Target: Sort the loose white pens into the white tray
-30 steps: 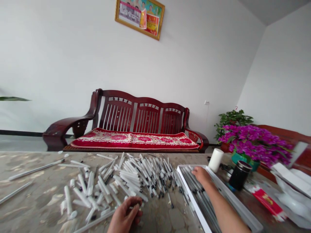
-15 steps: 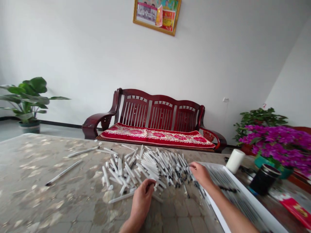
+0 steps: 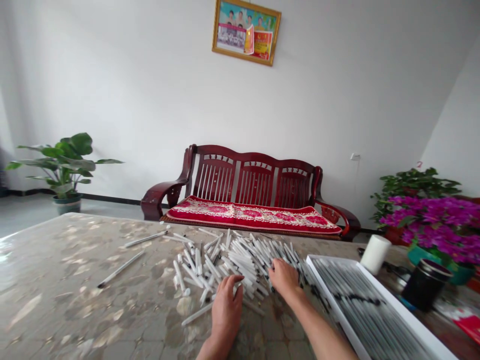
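Note:
A heap of white pen barrels and caps (image 3: 232, 260) lies in the middle of the marbled table (image 3: 75, 300). My left hand (image 3: 226, 311) lies at the near edge of the heap, fingers stretched forward and touching the nearest barrels. My right hand (image 3: 284, 277) sits on the right side of the heap, fingers curled down among the pens; what they hold is hidden. A white tray (image 3: 408, 320) filled with rows of grey pens stands just right of my right forearm.
Loose long white rods (image 3: 120, 268) lie on the left of the table. A white cylinder (image 3: 375, 254), a black cup (image 3: 423, 285) and purple flowers (image 3: 435, 220) stand at the right. A red wooden bench (image 3: 251, 200) and a potted plant (image 3: 65, 170) are beyond the table.
My right hand has left the tray and moved left onto the heap. My left hand has moved forward to the heap's edge and its fingers have stretched out. The camera has turned left.

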### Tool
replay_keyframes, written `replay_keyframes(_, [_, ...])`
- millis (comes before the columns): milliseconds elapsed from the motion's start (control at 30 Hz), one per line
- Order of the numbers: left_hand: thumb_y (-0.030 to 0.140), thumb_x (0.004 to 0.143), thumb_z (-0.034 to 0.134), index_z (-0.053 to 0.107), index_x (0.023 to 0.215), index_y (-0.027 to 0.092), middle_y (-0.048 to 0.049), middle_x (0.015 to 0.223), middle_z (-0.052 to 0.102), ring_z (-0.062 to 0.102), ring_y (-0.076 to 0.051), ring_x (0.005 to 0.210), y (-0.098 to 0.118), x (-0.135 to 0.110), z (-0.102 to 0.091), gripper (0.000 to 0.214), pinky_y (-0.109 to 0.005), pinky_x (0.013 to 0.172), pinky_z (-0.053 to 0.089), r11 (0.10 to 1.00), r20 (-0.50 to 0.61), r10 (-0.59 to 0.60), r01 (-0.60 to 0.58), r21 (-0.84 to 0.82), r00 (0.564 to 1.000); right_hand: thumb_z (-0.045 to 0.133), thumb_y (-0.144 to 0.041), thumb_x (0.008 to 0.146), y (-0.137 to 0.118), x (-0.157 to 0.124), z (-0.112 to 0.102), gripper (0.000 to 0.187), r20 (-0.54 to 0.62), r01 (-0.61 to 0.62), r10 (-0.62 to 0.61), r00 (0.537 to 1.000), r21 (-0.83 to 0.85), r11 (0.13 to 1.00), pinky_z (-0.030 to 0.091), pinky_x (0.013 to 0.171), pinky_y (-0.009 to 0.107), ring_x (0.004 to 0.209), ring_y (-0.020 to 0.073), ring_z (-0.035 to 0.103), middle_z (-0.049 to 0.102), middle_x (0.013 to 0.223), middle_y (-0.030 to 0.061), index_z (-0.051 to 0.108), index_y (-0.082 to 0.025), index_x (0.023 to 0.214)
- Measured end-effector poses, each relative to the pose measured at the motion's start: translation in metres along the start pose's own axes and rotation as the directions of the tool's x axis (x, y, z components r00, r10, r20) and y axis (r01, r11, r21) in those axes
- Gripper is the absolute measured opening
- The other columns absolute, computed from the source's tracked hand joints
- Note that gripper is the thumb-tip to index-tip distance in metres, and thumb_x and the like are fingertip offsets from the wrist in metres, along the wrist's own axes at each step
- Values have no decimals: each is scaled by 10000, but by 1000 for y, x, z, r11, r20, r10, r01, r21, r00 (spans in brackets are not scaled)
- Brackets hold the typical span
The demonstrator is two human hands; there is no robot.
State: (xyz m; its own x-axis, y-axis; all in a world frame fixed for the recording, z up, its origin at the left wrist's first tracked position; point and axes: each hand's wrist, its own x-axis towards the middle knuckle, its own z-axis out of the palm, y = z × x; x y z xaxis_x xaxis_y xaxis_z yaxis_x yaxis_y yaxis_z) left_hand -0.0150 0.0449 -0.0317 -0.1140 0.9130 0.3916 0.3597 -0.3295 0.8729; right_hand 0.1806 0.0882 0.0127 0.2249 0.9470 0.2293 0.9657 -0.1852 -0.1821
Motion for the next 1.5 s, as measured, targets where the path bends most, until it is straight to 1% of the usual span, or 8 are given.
replay_keyframes(233, [427, 744, 621, 713, 964, 179, -93, 910, 715, 657, -214, 721, 10, 2, 7, 344, -330, 662, 513, 938, 9, -177, 172, -300, 984, 462, -319, 924, 6, -38, -5, 242, -51, 135, -125, 991, 336, 932, 457, 714, 234, 868, 189, 697, 756, 926, 54, 683, -220, 925])
replay_keyframes(433, [456, 526, 822, 694, 719, 146, 30, 520, 587, 527, -105, 465, 26, 14, 19, 388, -214, 461, 419, 619, 226, -415, 455, -640, 881, 544, -204, 856, -5, -68, 0, 166, -65, 407, -423, 904, 433, 804, 450, 771, 230, 899, 177, 676, 730, 967, 35, 693, -244, 918])
replay_keyframes(533, [425, 531, 847, 625, 589, 150, 42, 474, 566, 498, -70, 420, 27, 24, 16, 358, -207, 482, 461, 532, 244, -478, 499, -684, 844, 591, -187, 826, 4, -55, 1, 239, -38, 285, -301, 953, 452, 845, 460, 759, 224, 882, 170, 687, 735, 970, 37, 672, -228, 1047])
replay_keyframes(667, [341, 643, 829, 633, 641, 138, 4, 523, 620, 575, -88, 465, 26, 35, 13, 283, -206, 507, 510, 473, 249, -524, 522, -710, 814, 561, -284, 889, 20, -29, 2, 178, -11, 45, -44, 999, 176, 983, 452, 729, 241, 928, 194, 692, 737, 989, 73, 670, -192, 996])
replay_keyframes(900, [108, 694, 795, 613, 702, 157, -11, 702, 694, 650, -83, 580, 23, 29, 32, 189, -226, 665, 584, 366, 259, -508, 479, -798, 821, 526, -231, 899, 14, -13, 6, 161, 22, 24, -24, 999, -2, 1000, 429, 670, 256, 891, 212, 709, 751, 967, 90, 684, -204, 893])
replay_keyframes(1133, [206, 697, 820, 603, 792, 171, -10, 791, 715, 690, -108, 643, 12, 34, 26, 239, -225, 637, 581, 324, 182, -491, 373, -869, 852, 442, -265, 961, 32, -20, 1, 246, -34, 34, -36, 999, -70, 997, 410, 622, 277, 846, 246, 721, 758, 918, 120, 674, -194, 922])
replay_keyframes(1333, [275, 767, 772, 589, 834, 165, -33, 821, 713, 695, -119, 593, 12, 44, 22, 224, -229, 543, 576, 329, 151, -542, 374, -867, 827, 395, -381, 952, 60, -35, 10, 290, -282, 15, 41, 959, 193, 981, 412, 616, 289, 787, 249, 706, 752, 908, 94, 640, -232, 912])
replay_keyframes(1500, [269, 797, 743, 590, 827, 166, -23, 791, 703, 689, -111, 586, 9, 42, 25, 188, -218, 536, 574, 336, 122, -555, 356, -872, 823, 385, -479, 887, 64, -38, 19, 340, -286, 147, 32, 958, 583, 799, 472, 642, 307, 681, 239, 675, 718, 763, 80, 613, -228, 862])
